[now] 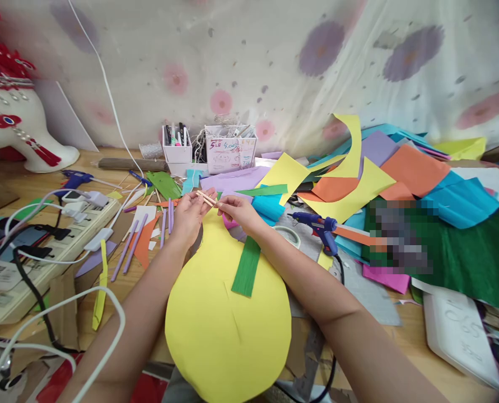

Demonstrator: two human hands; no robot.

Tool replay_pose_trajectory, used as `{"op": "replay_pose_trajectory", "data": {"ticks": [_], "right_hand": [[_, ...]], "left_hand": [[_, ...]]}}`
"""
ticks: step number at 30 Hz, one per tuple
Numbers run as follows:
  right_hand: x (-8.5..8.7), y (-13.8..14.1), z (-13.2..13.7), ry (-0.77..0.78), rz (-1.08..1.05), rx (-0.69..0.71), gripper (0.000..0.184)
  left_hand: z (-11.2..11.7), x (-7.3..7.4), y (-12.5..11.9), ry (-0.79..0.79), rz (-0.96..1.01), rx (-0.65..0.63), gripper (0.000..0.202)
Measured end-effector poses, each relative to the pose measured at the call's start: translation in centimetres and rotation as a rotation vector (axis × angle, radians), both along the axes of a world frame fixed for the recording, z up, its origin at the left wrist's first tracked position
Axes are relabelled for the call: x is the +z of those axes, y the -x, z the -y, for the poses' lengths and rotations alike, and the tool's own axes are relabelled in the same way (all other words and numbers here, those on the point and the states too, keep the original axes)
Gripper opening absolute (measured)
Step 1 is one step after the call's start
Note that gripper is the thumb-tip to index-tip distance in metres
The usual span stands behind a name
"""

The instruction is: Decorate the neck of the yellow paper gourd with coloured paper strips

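Between my two hands are short, thin wooden sticks [207, 198], held just above the narrow top of a yellow gourd-shaped paper cutout [215, 336]. My left hand [189, 217] is closed, its fingertips on the left end of the sticks. Pinching their right end is my right hand [239, 212], also closed. The cutout's wide round part lies toward me, between my forearms, with a crease down its middle. On it rests a green paper strip [247, 271], partly under my right forearm. Another green strip [270, 190] lies behind my right hand.
A blue glue gun [316, 224] lies right of my hands, near a roll of tape [289, 236]. Coloured paper scraps [415, 168] pile up at the right. At the left are a power strip [47, 263] with cables, purple sticks [135, 243] and a second glue gun [76, 179].
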State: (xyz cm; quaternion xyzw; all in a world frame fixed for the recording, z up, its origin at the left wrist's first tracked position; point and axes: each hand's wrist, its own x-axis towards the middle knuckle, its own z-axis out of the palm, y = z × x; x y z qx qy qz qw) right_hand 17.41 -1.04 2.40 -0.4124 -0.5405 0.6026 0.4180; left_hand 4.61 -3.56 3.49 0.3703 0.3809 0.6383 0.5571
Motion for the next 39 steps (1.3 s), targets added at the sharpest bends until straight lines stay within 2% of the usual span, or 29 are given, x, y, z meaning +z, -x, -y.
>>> {"op": "replay_pose_trajectory", "data": {"ticks": [19, 39], "right_hand": [[-0.39, 0.07, 0.05, 0.061, -0.061, 0.036, 0.026], [-0.72, 0.15, -0.08, 0.032, 0.026, -0.006, 0.017]], "left_hand": [[-0.29, -0.82, -0.01, -0.031, 0.0, 0.027, 0.018], [-0.3, -0.85, -0.2, 0.005, -0.024, 0.033, 0.018]]}}
